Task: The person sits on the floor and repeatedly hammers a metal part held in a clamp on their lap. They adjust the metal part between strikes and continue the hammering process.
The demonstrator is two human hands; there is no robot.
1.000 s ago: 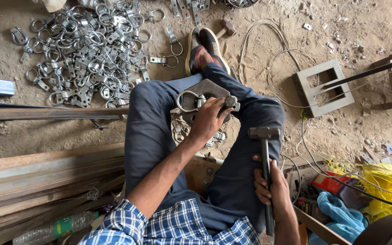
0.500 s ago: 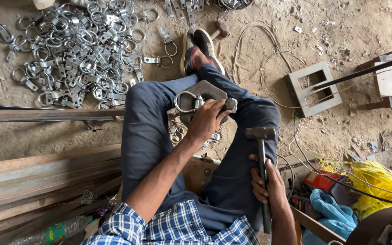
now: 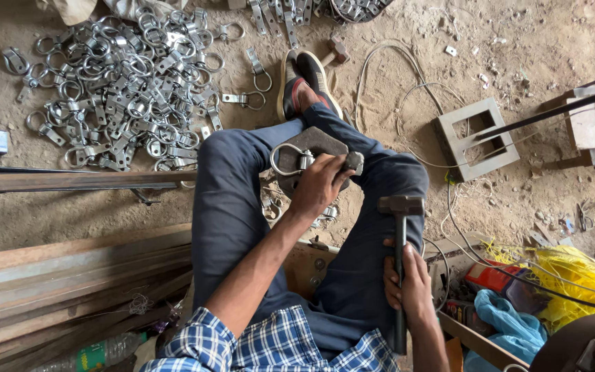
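Observation:
My left hand (image 3: pixel 319 184) grips a metal ring fitting (image 3: pixel 290 160) and presses it onto a flat steel block (image 3: pixel 315 142) between my knees. My right hand (image 3: pixel 408 282) holds a hammer (image 3: pixel 400 227) by its dark handle, head up and resting beside my right knee, a short way right of the block. I sit with dark blue trousers and a blue checked shirt, one shoe (image 3: pixel 304 83) pointing away.
A large pile of ring fittings (image 3: pixel 118 89) lies on the dirt at upper left. Long steel bars (image 3: pixel 70 180) and planks (image 3: pixel 70 275) run along the left. A square metal frame (image 3: pixel 476 138), white cables, yellow cord (image 3: pixel 573 275) and blue cloth (image 3: pixel 511 331) sit right.
The view has shifted slightly. My left hand stays on the fitting at the block, and the hammer stays upright in my right hand by my knee.

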